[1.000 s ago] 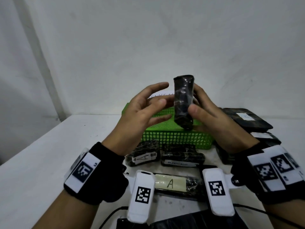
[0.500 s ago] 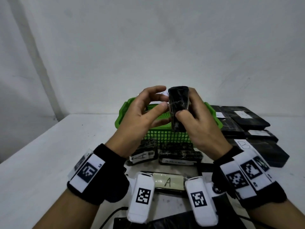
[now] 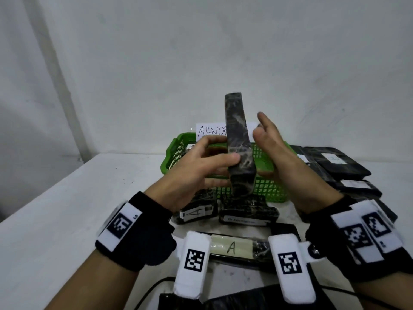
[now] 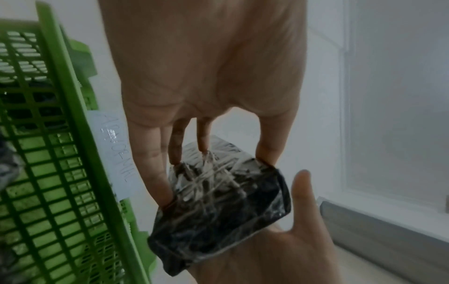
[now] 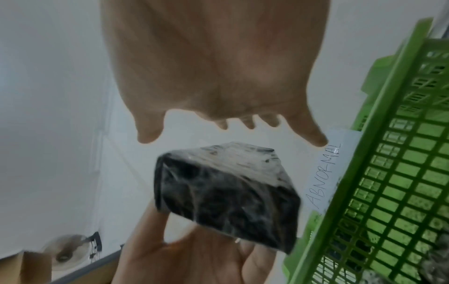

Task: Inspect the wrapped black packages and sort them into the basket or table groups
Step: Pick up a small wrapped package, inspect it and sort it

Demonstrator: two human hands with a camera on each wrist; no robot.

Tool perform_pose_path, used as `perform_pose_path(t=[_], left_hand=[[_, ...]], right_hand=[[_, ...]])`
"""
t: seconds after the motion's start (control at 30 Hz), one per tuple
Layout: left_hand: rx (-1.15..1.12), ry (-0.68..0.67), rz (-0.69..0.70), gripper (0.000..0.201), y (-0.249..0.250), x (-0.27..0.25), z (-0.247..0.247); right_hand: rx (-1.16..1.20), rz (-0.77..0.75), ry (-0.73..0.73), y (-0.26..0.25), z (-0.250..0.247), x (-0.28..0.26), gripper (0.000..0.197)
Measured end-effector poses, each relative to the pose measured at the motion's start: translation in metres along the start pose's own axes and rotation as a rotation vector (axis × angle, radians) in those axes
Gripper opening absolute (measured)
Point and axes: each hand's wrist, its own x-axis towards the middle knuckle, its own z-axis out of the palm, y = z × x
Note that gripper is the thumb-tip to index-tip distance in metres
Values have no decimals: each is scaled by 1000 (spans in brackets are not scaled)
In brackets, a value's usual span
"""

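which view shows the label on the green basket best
The right wrist view: the paper label reads ABNORMAL in full on the green basket. In the head view the held package covers all but ABNO. In the left wrist view it is pale and blurred.

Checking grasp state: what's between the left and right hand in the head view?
The wrapped black package, upright. The left hand grips it; the right hand is open beside it. Green basket behind.

Plain white wall (image 3: 268, 52) behind white table (image 3: 55, 220), dim light.
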Motion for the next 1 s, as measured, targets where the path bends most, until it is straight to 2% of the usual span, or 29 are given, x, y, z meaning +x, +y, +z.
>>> perform_pose_path(t=[0.07, 0.13, 0.23, 0.37, 0.53, 0.6, 0.67, 0.77, 0.9, 1.0], left_hand=[[57, -33, 40, 61, -2, -1, 0], [117, -89, 69, 62, -2, -3, 0], [146, -155, 106, 65, 0, -6, 4], [156, -159, 130, 68, 0, -7, 6], [197, -113, 114, 64, -1, -7, 6], [211, -80, 117, 72, -2, -6, 6], [233, -59, 125, 92, -3, -5, 4], [335, -94, 170, 110, -2, -4, -1], [542, -46, 318, 114, 3, -4, -6], [709, 28, 536, 97, 11, -6, -5]], right_hand=[[44, 104, 18, 2, -6, -4, 99], [70, 140, 21, 6, -7, -2, 102], [128, 111, 72, 5, -7, 1, 88], [183, 49, 169, 1, -8, -1, 80], [161, 2, 225, 1, -8, -1, 94], [183, 0, 177, 0, -6, -3, 92], [171, -7, 110, -1, -5, -5, 90], [128, -16, -41, -4, -6, -6, 82], [198, -75, -124, -26, -4, -14, 70], [235, -180, -183, -40, -4, -18, 73]])
